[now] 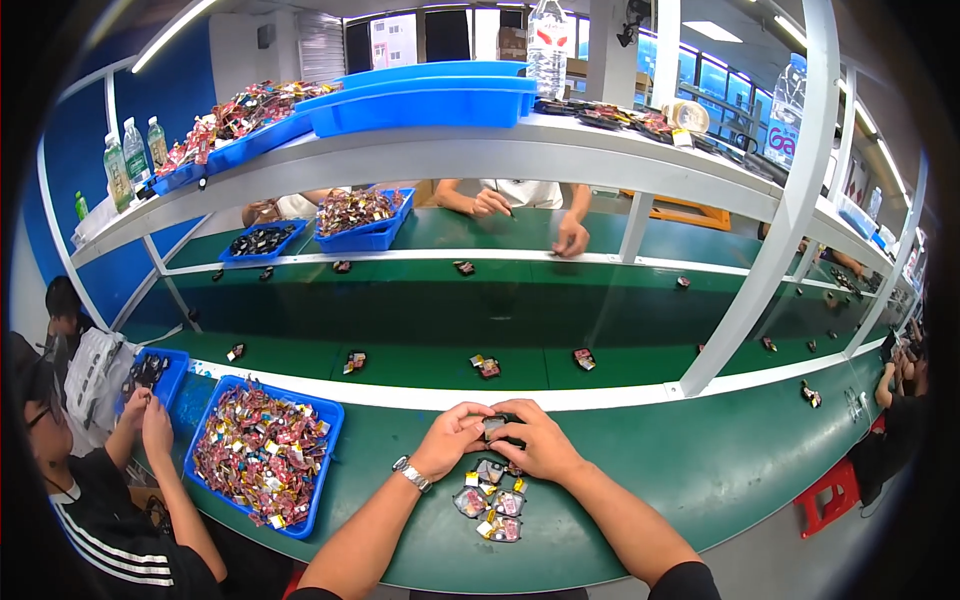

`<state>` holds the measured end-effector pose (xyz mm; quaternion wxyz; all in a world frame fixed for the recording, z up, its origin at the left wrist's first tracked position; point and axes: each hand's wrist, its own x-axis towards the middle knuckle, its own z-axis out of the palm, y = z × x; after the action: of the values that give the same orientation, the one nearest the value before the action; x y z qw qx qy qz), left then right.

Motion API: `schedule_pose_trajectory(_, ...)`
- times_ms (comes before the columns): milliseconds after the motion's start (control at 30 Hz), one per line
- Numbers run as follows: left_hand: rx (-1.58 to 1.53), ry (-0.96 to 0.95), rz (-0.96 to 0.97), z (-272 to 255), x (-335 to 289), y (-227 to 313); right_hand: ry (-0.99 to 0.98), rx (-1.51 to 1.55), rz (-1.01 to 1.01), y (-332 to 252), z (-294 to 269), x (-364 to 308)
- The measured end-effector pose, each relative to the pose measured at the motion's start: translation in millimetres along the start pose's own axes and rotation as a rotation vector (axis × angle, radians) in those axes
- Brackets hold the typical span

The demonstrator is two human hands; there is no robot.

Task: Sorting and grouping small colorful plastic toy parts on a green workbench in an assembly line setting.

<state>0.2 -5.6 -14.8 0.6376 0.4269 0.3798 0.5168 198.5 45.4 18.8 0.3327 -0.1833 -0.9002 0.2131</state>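
My left hand (452,440), with a watch on its wrist, and my right hand (537,442) meet over the green bench. Between their fingertips is a small dark-framed part (494,424) with a greyish face; both hands are closed on it, and the fingers hide much of it. Just below my hands, several small black-edged pieces (503,529) with clear, yellow, white and pink bits lie in a loose cluster. To the left, a blue tray (335,425) is heaped with small red, yellow and white parts.
Beyond a white rail (590,399), a green conveyor belt (640,365) carries scattered small parts. A white shelf (430,150) on posts spans overhead, bearing blue trays (420,105) and bottles. One co-worker (110,510) sits at my left; another's hands (570,236) work across the belt.
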Motion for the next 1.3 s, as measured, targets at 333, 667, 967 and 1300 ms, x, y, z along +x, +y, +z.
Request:
schedule_pose_trajectory(333, -0.05, -0.077, -0.032, 4.5, -3.5, 10.5, 0.105, 0.212, 0.215, 3.8, 6.5, -5.2)
schedule_pose_trajectory(667, -0.072, -0.044, -0.014, 5.2, -2.5, 8.1, 0.2, 0.167, 0.218, -2.0, 10.5, -5.9)
schedule_pose_trajectory(967, -0.058, -0.034, -0.005, 3.8, -3.0, 5.9, 0.179, 0.155, 0.196, -2.9, 14.9, -4.5)
schedule_pose_trajectory(1300, -0.066, -0.026, -0.009, 5.2, -2.9, 6.6, 0.157, 0.22, 0.231, 3.5, 17.8, -7.7)
